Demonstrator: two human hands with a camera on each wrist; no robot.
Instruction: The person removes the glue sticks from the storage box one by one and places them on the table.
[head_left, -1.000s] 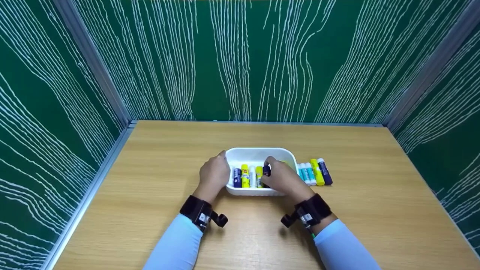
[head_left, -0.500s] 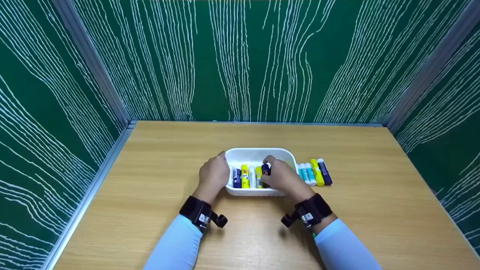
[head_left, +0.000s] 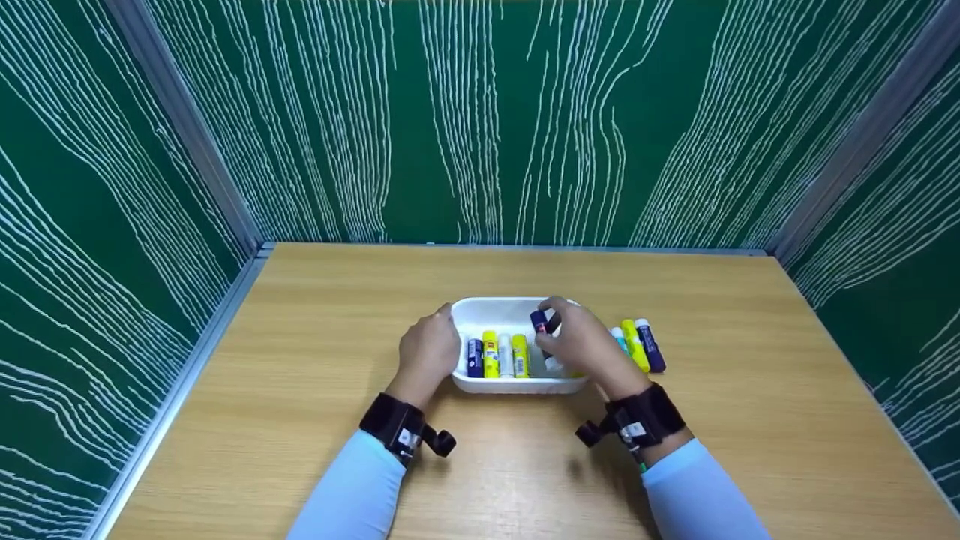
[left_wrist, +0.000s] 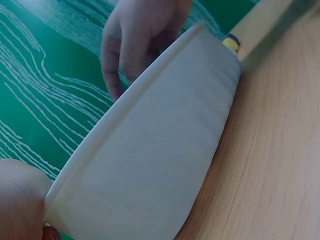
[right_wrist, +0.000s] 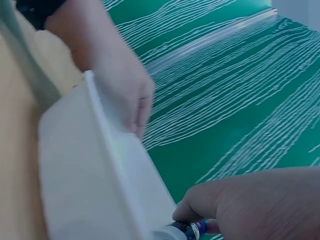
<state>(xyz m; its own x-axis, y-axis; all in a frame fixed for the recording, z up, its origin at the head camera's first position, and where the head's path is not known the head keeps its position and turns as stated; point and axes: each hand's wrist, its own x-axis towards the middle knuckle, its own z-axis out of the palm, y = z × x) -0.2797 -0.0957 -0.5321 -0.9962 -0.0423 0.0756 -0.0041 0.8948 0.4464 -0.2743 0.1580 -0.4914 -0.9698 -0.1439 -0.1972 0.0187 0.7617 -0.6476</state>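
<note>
A white plastic tray [head_left: 517, 385] stands on the table. My left hand [head_left: 430, 345] grips its left end at the rim. In its left part lie a dark blue glue stick [head_left: 475, 358], a yellow one [head_left: 490, 354], a white one [head_left: 505, 356] and another yellow one [head_left: 520, 355], side by side. Over the tray's right part, my right hand [head_left: 589, 341] pinches a dark blue glue stick [head_left: 539, 322] between thumb and fingers, tilted. In the right wrist view, this held glue stick [right_wrist: 192, 230] shows at the bottom edge. The right hand hides the tray's right end.
Right of the tray, a yellow glue stick [head_left: 635, 345] and a dark purple one with a white cap [head_left: 649, 345] lie on the wooden table [head_left: 337, 300]. A teal glue stick [head_left: 619, 339] beside them is partly covered. Green white-lined panels [head_left: 510, 120] enclose the table.
My right hand has lifted the dark blue glue stick from beside the second yellow one and moved right with it. The left hand has stayed at the tray's left end.
</note>
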